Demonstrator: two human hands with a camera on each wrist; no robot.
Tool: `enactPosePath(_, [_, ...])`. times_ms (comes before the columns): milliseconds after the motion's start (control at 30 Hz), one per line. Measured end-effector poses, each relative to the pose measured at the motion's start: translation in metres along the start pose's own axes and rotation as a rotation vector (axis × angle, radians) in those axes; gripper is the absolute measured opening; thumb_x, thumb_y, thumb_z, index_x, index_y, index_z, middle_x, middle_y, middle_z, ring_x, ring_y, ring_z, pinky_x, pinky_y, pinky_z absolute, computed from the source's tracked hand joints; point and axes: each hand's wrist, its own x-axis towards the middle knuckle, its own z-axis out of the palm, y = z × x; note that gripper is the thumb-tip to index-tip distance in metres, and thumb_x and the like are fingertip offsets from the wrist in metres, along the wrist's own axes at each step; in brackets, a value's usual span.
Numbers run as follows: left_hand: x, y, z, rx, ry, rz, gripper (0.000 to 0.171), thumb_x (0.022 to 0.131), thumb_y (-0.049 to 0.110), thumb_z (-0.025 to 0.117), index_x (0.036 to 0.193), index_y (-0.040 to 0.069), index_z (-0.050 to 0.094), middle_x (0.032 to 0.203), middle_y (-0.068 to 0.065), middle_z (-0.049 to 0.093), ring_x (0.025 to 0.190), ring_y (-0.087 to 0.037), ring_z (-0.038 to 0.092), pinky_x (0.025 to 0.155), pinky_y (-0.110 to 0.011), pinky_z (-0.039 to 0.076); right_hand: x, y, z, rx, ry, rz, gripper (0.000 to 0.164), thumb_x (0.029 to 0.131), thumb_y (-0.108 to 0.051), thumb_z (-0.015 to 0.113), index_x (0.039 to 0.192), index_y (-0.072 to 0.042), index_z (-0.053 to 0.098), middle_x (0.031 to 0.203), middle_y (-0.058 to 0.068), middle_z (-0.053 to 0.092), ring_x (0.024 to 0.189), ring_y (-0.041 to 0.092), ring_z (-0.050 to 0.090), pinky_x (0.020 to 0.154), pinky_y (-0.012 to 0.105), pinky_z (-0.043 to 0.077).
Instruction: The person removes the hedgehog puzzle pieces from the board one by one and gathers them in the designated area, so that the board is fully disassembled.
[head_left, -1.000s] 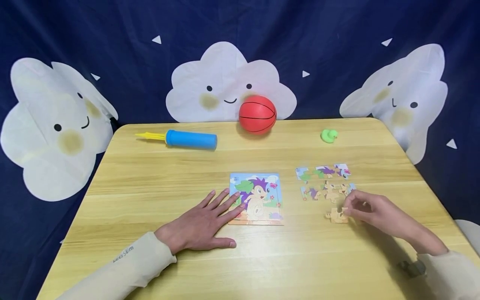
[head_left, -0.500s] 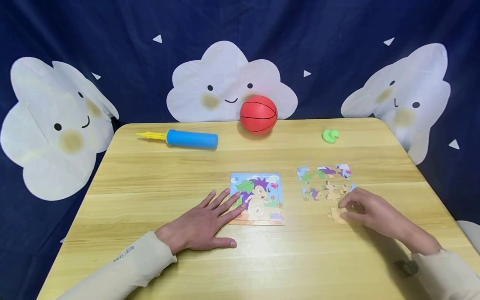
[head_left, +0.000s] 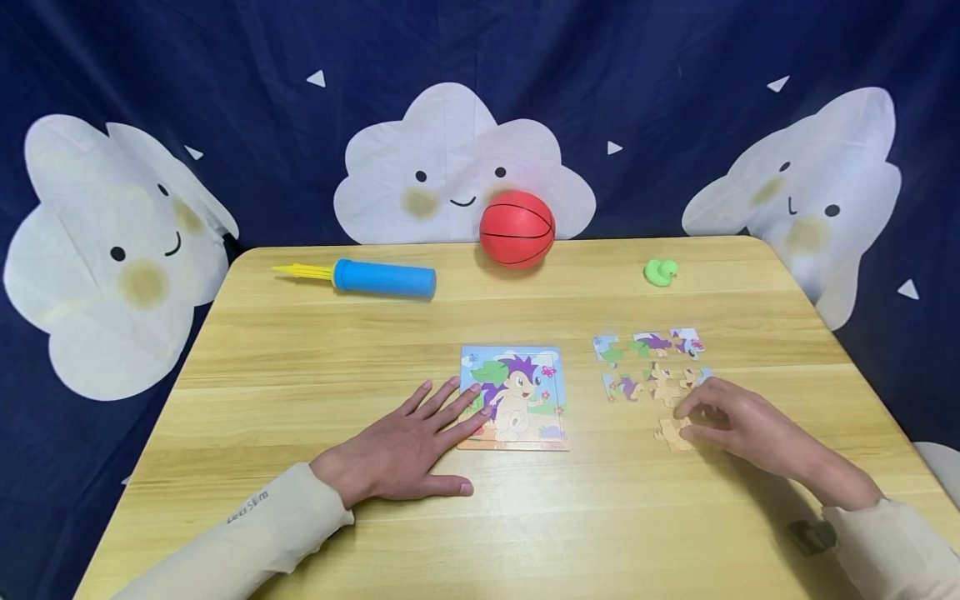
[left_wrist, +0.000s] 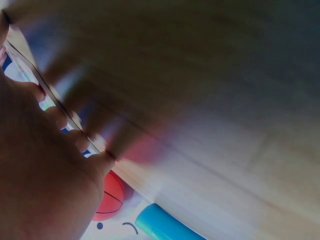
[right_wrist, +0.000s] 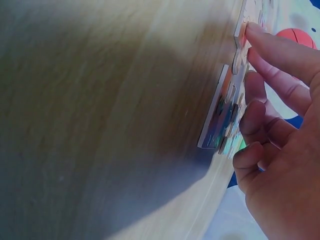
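In the head view my left hand [head_left: 401, 446] lies flat with spread fingers, its fingertips resting on the left side of a square hedgehog picture board [head_left: 525, 433]. To the right, my right hand [head_left: 757, 433] pinches a beige jigsaw piece [head_left: 672, 435] between thumb and index finger, low at the table. Just beyond it, rows of loose jigsaw pieces [head_left: 660, 385] lie close together. In the right wrist view another piece [right_wrist: 216, 112] lies flat near the curled fingers; my palm hides it in the head view. The left wrist view is dark and blurred around the left hand [left_wrist: 45, 165].
A blue pump [head_left: 386, 279] with a yellow end lies at the back left of the wooden table [head_left: 300, 367]. A red ball [head_left: 517, 230] and a green toy duck [head_left: 660, 272] sit along the back edge. Behind hangs a navy cloth with clouds.
My right hand has moved slightly left, its fingertips now farther over the beige jigsaw piece, which has shifted and turned a little. My left hand stays on the board.
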Motion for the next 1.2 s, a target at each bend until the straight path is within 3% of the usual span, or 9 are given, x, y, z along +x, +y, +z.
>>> enactPosePath(267, [0.0, 0.0, 0.001, -0.005, -0.005, -0.002, 0.09, 0.106, 0.075, 0.047, 0.177, 0.027, 0.018, 0.186, -0.005, 0.007, 0.172, -0.036, 0.005, 0.138, -0.06, 0.012, 0.005, -0.01, -0.002, 0.011, 0.048, -0.019, 0.034, 0.085, -0.003, 0.091, 0.106, -0.026, 0.076, 0.097, -0.016, 0.069, 0.086, -0.001, 0.059, 0.074, 0.015, 0.048])
enactPosePath(500, [-0.001, 0.0, 0.0, -0.005, 0.003, -0.002, 0.09, 0.105, 0.075, 0.048, 0.177, 0.027, 0.019, 0.185, -0.005, 0.009, 0.172, -0.036, 0.006, 0.138, -0.061, 0.013, 0.021, -0.043, 0.005, 0.098, 0.035, 0.047, 0.02, 0.094, -0.011, 0.086, 0.105, -0.024, 0.077, 0.098, -0.016, 0.071, 0.088, -0.001, 0.062, 0.075, 0.021, 0.055])
enactPosePath(667, [-0.001, 0.0, 0.0, -0.007, 0.0, 0.001, 0.091, 0.105, 0.075, 0.048, 0.177, 0.028, 0.018, 0.186, -0.005, 0.008, 0.172, -0.035, 0.005, 0.138, -0.06, 0.012, 0.036, -0.064, 0.017, 0.117, 0.026, -0.019, 0.018, 0.094, -0.011, 0.086, 0.106, -0.022, 0.079, 0.096, -0.017, 0.07, 0.086, 0.002, 0.06, 0.074, 0.026, 0.057])
enactPosePath(867, [0.005, -0.006, -0.009, -0.05, -0.001, -0.013, 0.096, 0.103, 0.077, 0.051, 0.177, 0.027, 0.015, 0.186, -0.005, 0.003, 0.172, -0.035, 0.002, 0.139, -0.059, 0.01, 0.056, -0.089, 0.033, 0.099, 0.017, -0.087, 0.014, 0.096, -0.013, 0.085, 0.106, -0.022, 0.079, 0.101, -0.017, 0.074, 0.096, 0.004, 0.068, 0.087, 0.031, 0.062])
enactPosePath(1033, [0.015, -0.014, -0.022, -0.066, 0.003, -0.032, 0.103, 0.099, 0.079, 0.056, 0.177, 0.026, 0.014, 0.186, -0.007, 0.003, 0.172, -0.034, 0.001, 0.139, -0.058, 0.009, 0.075, -0.112, 0.049, 0.109, -0.022, -0.034, 0.012, 0.099, -0.018, 0.082, 0.111, -0.017, 0.078, 0.105, -0.01, 0.075, 0.099, 0.01, 0.069, 0.091, 0.035, 0.061])
enactPosePath(1200, [0.023, -0.021, -0.028, -0.072, -0.043, -0.054, 0.111, 0.094, 0.084, 0.06, 0.177, 0.026, 0.012, 0.186, -0.004, 0.0, 0.172, -0.033, -0.004, 0.14, -0.056, 0.006, 0.094, -0.135, 0.066, 0.09, -0.068, -0.038, 0.025, 0.099, -0.023, 0.081, 0.12, -0.01, 0.078, 0.107, 0.0, 0.072, 0.092, 0.016, 0.065, 0.083, 0.031, 0.058])
